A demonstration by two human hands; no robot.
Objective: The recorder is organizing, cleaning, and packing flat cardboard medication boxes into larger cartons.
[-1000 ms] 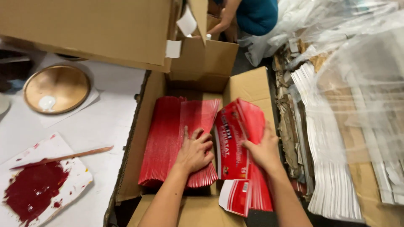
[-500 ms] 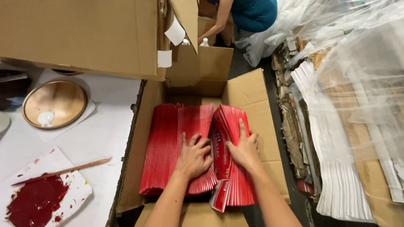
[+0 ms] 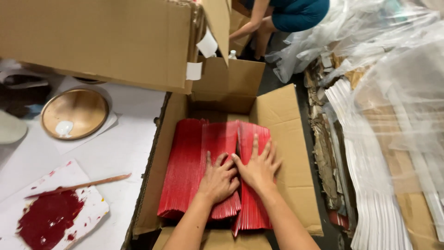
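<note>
Paint, thick and dark red, covers a white board (image 3: 55, 217) far to the left of the left hand, with a thin wooden stick (image 3: 81, 185) lying across its upper edge. Beyond that, further out from the hand, a round wooden disc (image 3: 74, 112) sits on the white table (image 3: 120, 153), a white blob on its left rim. Just left of the left hand runs the wall of an open cardboard box (image 3: 162, 153), and inside it the packed red folded sheets (image 3: 187, 166) stand on edge in close rows. The left hand (image 3: 218, 178) lies flat on top of these sheets, fingers slightly bent and loosely apart, pressing down and gripping nothing. Touching it on its right side, the right hand (image 3: 256, 169) is spread wide, fingers fanned and palm down on the rightmost bundle of sheets; its thumb overlaps the left hand's fingertips. Above both hands a large cardboard flap (image 3: 106, 41) overhangs the box. Right of the right hand comes the box's bare brown inner wall (image 3: 296, 157), then stacks of white sheets (image 3: 370, 185) under clear plastic wrap (image 3: 397, 69). Well beyond the hands, at the top, another person in blue (image 3: 286, 14) bends over
</note>
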